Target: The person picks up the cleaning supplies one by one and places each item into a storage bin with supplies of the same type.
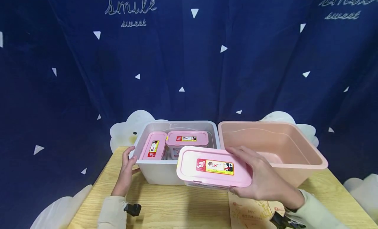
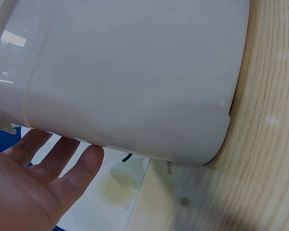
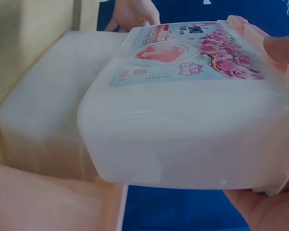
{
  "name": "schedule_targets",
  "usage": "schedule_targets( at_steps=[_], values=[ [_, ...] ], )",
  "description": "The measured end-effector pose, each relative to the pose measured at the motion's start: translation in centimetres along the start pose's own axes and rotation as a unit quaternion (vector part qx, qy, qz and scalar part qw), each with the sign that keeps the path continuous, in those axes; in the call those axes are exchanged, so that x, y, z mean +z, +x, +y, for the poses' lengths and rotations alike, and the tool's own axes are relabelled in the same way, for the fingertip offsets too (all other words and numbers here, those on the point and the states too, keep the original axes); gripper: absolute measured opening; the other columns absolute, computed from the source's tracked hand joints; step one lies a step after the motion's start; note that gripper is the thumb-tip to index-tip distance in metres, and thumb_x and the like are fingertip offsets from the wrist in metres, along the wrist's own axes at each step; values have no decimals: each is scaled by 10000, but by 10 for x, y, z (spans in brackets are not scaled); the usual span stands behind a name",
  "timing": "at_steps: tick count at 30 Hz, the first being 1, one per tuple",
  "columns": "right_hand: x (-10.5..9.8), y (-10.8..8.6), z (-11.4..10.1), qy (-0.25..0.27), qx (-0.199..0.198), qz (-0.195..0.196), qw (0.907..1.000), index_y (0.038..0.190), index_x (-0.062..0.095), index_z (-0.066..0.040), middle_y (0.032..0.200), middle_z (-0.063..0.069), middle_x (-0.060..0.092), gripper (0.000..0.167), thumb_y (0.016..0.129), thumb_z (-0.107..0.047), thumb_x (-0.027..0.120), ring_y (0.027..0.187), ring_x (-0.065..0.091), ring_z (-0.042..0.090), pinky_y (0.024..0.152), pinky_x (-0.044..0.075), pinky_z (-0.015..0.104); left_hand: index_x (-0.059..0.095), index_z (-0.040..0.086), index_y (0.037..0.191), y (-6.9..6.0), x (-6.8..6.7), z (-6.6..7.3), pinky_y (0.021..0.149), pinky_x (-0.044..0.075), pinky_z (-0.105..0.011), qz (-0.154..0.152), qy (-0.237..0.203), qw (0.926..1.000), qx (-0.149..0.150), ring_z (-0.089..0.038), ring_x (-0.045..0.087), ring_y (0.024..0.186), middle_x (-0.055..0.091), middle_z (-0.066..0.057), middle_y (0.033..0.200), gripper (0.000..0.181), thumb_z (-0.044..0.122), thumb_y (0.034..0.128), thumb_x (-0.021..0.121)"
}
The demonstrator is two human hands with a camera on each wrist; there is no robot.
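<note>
Above the desk [image 1: 159,207], a pink-lidded tub [image 1: 214,170] held by its right end

The right hand [image 1: 261,176] grips that end from both long sides; the left hand [image 1: 125,173], fingers loose, rests at the left edge of the translucent bin [image 1: 162,173]. The tub is off the desk, in front of where that bin and the peach bin [image 1: 295,147] meet. Its long axis runs left to right, the right end angled slightly toward the person, lid [image 1: 189,161] up. Carrying it well probably means pressing the sides below the lid, keeping the unsupported left end level and staying clear of both rims.
</note>
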State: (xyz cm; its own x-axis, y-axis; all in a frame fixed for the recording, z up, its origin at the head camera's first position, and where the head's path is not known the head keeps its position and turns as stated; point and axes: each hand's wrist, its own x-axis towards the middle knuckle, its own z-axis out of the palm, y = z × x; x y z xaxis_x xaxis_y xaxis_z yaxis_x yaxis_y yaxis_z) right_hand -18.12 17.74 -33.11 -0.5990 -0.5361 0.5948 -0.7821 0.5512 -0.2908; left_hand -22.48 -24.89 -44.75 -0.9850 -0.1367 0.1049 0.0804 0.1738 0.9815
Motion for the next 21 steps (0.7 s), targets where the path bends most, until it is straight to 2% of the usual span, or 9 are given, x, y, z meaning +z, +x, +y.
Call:
schedule_targets(
  at_steps=[5, 9, 13, 17, 21],
  values=[
    [-10, 10, 0, -138, 15, -24, 9999, 1414, 526, -160, 1209, -88, 600, 1017, 506, -356, 942, 1026, 547, 44, 843, 453, 224, 124, 254, 1533, 1, 0, 0, 1029, 354, -644, -21, 80, 10000, -36, -370, 277, 1411, 122, -129, 1626, 523, 397, 1052, 270],
    [-14, 18, 0, -271, 249, -143, 9992, 1440, 497, -218, 1258, -87, 590, 1022, 542, -438, 932, 1088, 549, 79, 899, 454, 266, 127, 240, 1534, 2, -1, -1, 1013, 374, -609, -26, 82, 10000, 11, -353, 290, 1397, 134, -125, 1621, 528, 394, 1051, 274],
    [-20, 30, 2, -218, 407, -361, 9983, 1462, 470, -221, 1377, -46, 570, 1011, 576, -404, 921, 1210, 544, 144, 995, 447, 307, 131, 249, 1529, 3, -2, 0, 1026, 367, -621, -40, 73, 10000, -18, -350, 281, 1410, 134, -113, 1623, 526, 401, 1048, 279],
    [-24, 47, 6, -102, 278, -531, 9981, 1467, 469, -173, 1465, 1, 523, 987, 599, -324, 915, 1306, 515, 189, 1082, 417, 319, 121, 266, 1529, 3, -2, -1, 1043, 347, -647, -17, 81, 9999, -110, -365, 257, 1429, 118, -110, 1631, 532, 419, 1042, 271],
    [-26, 63, 8, -134, 34, -689, 9975, 1447, 490, -144, 1357, -24, 570, 946, 614, -321, 902, 1163, 551, 121, 944, 472, 265, 119, 250, 1534, 2, -1, -2, 1037, 351, -648, 0, 62, 9999, -91, -374, 265, 1426, 114, -123, 1631, 539, 407, 1042, 273]
  ],
)
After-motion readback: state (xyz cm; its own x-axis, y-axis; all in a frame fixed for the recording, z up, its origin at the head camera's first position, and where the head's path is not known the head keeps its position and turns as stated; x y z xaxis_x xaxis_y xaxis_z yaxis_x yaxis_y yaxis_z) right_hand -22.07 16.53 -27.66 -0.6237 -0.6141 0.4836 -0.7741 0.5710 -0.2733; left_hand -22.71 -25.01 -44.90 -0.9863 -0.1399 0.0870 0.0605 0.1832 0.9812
